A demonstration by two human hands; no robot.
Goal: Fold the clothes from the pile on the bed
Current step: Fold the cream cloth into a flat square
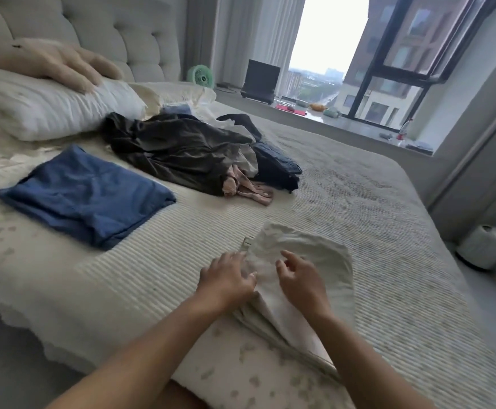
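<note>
Single head-worn wide-angle camera, positioned at the near edge of the bed [373, 202], facing forward and down, close above both forearms, window [388, 54] beyond.

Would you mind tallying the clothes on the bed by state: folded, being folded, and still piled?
Folded: 1, the blue garment
Being folded: 1, the beige garment under both hands
Still piled: at least 4 by colour: olive, black, pink, white
Total: at least 6

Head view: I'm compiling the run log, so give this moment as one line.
left hand open on beige garment | right hand open above | blue garment folded
</note>
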